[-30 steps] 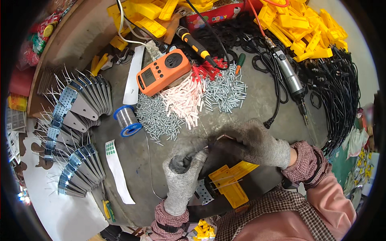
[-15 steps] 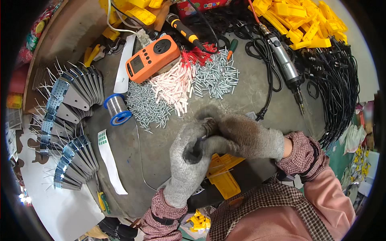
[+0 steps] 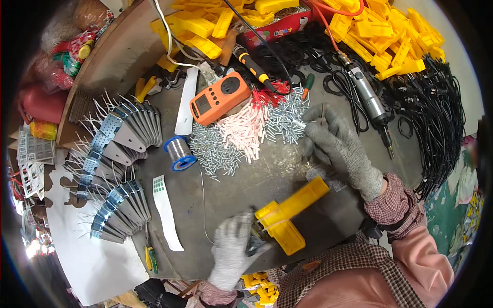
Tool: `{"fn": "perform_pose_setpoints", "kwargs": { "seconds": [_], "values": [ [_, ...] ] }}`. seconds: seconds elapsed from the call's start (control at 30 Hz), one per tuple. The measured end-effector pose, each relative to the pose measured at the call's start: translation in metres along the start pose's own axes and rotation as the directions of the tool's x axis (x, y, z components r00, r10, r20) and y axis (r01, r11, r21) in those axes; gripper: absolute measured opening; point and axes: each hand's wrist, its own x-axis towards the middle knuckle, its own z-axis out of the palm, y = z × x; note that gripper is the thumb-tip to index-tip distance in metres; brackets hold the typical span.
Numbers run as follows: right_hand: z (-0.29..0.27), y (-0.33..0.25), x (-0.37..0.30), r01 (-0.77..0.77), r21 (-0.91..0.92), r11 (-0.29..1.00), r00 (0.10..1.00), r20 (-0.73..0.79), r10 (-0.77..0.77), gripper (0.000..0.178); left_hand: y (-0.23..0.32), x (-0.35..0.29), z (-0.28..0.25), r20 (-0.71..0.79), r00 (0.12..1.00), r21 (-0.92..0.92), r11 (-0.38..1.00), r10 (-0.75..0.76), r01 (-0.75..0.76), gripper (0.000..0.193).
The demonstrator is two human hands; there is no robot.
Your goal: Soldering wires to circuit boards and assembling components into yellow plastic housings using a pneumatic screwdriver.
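Observation:
My left hand, in a grey knit glove, is low on the table at the near edge. Motion smears its fingers, and a dark object beside its thumb is too unclear to name. Just to its right lies a yellow plastic holder with a long yellow bar across it. My right hand, gloved too, hovers by the pile of silver screws. Its fingers are bent and its thumb stands apart from them. A thin brownish sliver shows among those fingers; I cannot tell what it is.
Pink sleeves, an orange socket meter and a solder spool lie ahead. Fanned metal plates with wires stand left. A power screwdriver, black cables and yellow housings occupy the right and back.
My hands, together over the table's middle before, have parted. The left moved down towards me; the right went forward to the screws. The yellow holder is now uncovered, and the whole view has shifted.

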Motion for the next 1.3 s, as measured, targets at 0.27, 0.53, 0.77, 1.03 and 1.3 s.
{"fn": "perform_pose_setpoints", "kwargs": {
  "seconds": [0.27,0.53,0.77,1.03,1.3],
  "values": [
    [0.013,0.008,-0.007,-0.185,0.019,0.982,0.946,0.275,0.173,0.026,-0.013,0.125,-0.044,-0.414,0.898,-0.017,0.985,0.147,-0.169,0.028],
    [0.016,0.012,-0.009,-0.107,-0.134,0.985,0.953,0.269,0.14,0.027,-0.029,0.194,-0.035,-0.38,0.908,0.006,0.982,0.177,-0.189,0.023],
    [0.015,0.017,-0.017,0.054,-0.268,0.962,0.92,0.387,0.056,0.018,-0.009,0.118,-0.034,-0.016,0.952,-0.913,0.394,-0.305,0.111,0.019],
    [0.022,0.012,-0.018,0.091,-0.277,0.956,0.917,0.397,0.028,0.014,0.008,0.1,-0.023,0.152,0.956,-0.978,0.1,-0.253,0.182,0.027],
    [0.024,0.01,-0.019,0.281,-0.446,0.85,0.902,0.426,-0.075,0.016,0.01,0.099,-0.018,0.159,0.942,-0.981,0.065,-0.295,0.185,0.026]
  ]
}}
